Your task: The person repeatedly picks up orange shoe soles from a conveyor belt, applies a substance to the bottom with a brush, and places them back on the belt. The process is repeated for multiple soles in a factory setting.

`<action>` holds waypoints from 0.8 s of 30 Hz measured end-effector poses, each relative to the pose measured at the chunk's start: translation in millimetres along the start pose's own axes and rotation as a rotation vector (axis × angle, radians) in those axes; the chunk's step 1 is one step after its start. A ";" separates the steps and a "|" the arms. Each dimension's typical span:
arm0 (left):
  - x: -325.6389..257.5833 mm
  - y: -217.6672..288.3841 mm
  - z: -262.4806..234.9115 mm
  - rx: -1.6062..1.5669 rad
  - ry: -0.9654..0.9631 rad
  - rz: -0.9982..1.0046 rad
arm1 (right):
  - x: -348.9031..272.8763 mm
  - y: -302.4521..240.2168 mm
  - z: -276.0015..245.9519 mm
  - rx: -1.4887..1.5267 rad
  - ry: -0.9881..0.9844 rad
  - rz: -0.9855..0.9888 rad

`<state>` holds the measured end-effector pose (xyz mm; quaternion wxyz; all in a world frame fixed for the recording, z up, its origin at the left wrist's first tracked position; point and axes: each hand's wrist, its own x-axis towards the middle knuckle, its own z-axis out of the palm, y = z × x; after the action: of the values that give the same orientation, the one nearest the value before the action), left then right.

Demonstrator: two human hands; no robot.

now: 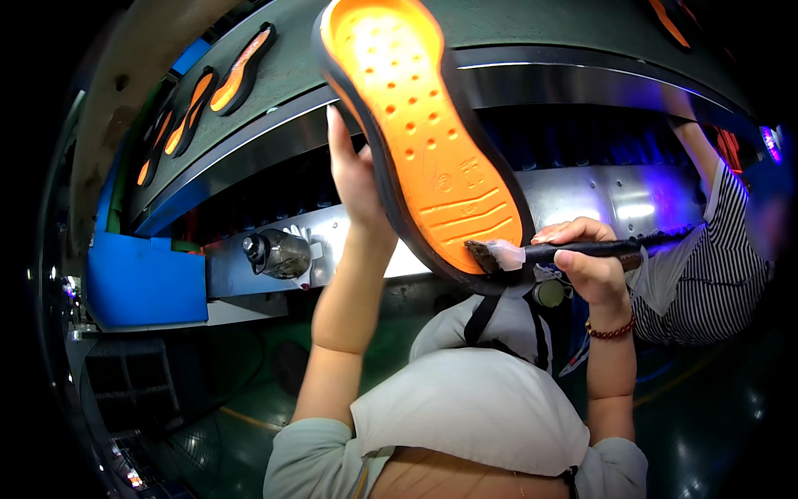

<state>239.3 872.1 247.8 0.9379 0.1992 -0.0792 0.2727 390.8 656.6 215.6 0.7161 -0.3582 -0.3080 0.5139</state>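
A large shoe sole (pixel 428 158) with an orange inner face and a black rim is held up in front of me, toe end away. My left hand (pixel 362 170) grips its left edge, thumb up along the side; the other fingers are hidden behind it. In my right hand (pixel 592 258) is a brush (pixel 573 250) with a dark handle, held between thumb and fingers. Its dark bristles, with a whitish band behind them, touch the orange face near the end closest to me.
Several orange-and-black soles (pixel 241 71) lie on the green conveyor belt (pixel 303 50) beyond a metal edge. A dark transparent jug (pixel 283 253) stands on the metal shelf at left, near a blue box (pixel 145 279). A person in stripes (pixel 715 274) is at the right.
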 end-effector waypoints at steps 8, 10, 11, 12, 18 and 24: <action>-44.2 -70.9 -9.1 0.194 0.059 0.037 | 0.4 4.2 36.5 -0.415 0.104 -0.091; -46.2 -68.6 -19.1 0.211 0.229 0.155 | 3.6 5.1 40.0 -0.741 0.093 -0.357; -45.7 -66.9 -18.5 0.173 0.250 0.176 | 5.1 9.0 42.7 -0.899 0.071 -0.505; -45.3 -65.1 -17.9 0.134 0.271 0.199 | 5.5 7.7 50.7 -1.006 0.022 -0.585; -40.3 -58.6 -13.7 0.099 0.294 0.238 | 8.9 2.2 44.8 -0.649 0.092 -0.355; -34.4 -52.1 -18.2 0.122 0.292 0.199 | 11.5 4.7 52.6 -0.573 -0.133 -0.300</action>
<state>239.5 823.0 205.2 0.8941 0.2052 0.0552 0.3943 349.1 678.9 241.7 0.6324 -0.4611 -0.5355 0.3174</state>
